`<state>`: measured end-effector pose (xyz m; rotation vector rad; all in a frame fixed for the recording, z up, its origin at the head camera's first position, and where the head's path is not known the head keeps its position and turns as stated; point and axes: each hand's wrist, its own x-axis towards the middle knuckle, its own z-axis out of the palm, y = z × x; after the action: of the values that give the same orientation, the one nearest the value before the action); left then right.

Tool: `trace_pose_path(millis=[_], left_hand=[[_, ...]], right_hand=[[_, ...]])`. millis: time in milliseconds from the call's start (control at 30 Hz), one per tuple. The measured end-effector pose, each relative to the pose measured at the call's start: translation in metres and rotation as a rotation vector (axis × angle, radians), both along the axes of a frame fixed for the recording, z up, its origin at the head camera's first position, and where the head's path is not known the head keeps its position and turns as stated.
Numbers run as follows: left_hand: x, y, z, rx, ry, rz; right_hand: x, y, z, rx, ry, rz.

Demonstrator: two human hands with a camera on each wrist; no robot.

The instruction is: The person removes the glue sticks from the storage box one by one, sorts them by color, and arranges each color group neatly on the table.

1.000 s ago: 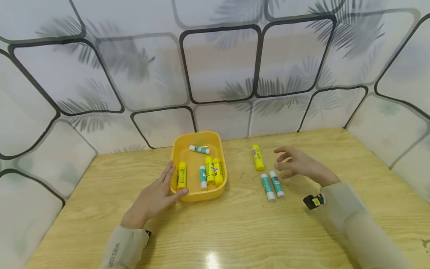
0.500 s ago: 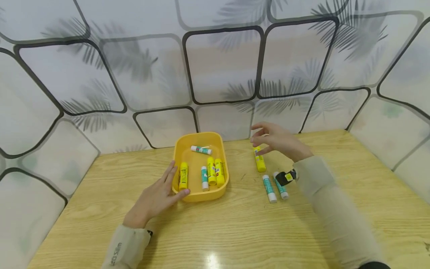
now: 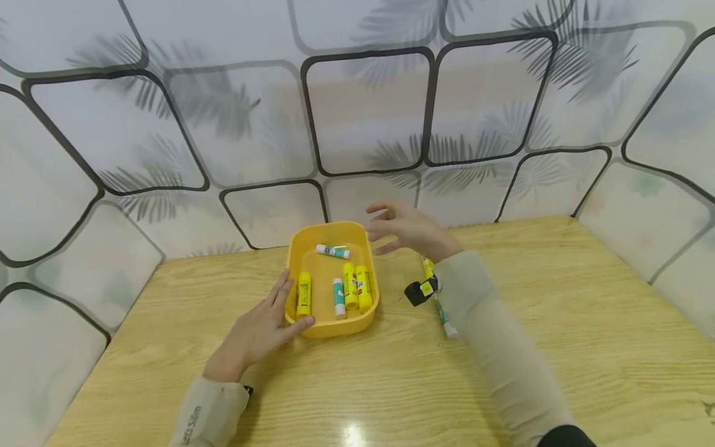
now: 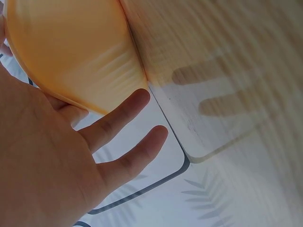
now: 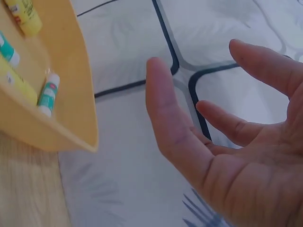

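A yellow plastic bin [image 3: 335, 329] stands on the table, holding several glue sticks, some yellow and some green and white. My left hand [image 3: 259, 332] rests on the bin's left and front rim, its fingers fairly straight. Over the bin's right back corner hovers my right hand [image 3: 410, 230], fingers loosely bent, with nothing in it. The right wrist view shows that bare hand [image 5: 236, 137] beside the bin wall. A green and white glue stick [image 5: 49, 94] lies at the bin's back end. Under my right sleeve, a yellow glue stick [image 3: 427, 267] and a green one [image 3: 444, 316] are partly covered.
The wooden table [image 3: 357, 385] runs up to a patterned curtain [image 3: 368, 112] behind and at both sides. A black wrist strap [image 3: 419, 292] sits at my right cuff.
My right hand has moved left from beside the loose glue sticks, over the yellow one, to the bin's right back corner. The left hand has stayed on the bin.
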<state>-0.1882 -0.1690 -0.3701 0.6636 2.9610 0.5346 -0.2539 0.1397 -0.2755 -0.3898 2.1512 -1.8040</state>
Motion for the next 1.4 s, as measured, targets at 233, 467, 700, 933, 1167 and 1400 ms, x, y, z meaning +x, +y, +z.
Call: trace_pose_path(millis=[233,467,700,933,1167,1400], left_hand=[[-0.001,0.000,0.000,-0.001,0.001,0.007],[0.000,-0.001,0.000,0.001,-0.001,0.006],[0.001,-0.002,-0.001,0.005,0.001,0.008],[0.000,0.000,-0.002,0.005,0.016,-0.001],[0.001,0.000,-0.002,0.000,0.019,0.000],[0.000,0.001,-0.002,0.009,0.022,-0.002]], right_hand=[[-0.006,-0.026,-0.003,-0.021,-0.047,-0.025],[-0.013,-0.044,-0.009,-0.020,-0.090,-0.030],[-0.017,-0.063,-0.016,-0.039,-0.133,-0.021],[-0.018,-0.080,-0.025,-0.086,-0.211,-0.020],[-0.018,-0.090,-0.032,-0.061,-0.210,-0.018],[-0.018,-0.099,-0.037,-0.012,-0.240,-0.024]])
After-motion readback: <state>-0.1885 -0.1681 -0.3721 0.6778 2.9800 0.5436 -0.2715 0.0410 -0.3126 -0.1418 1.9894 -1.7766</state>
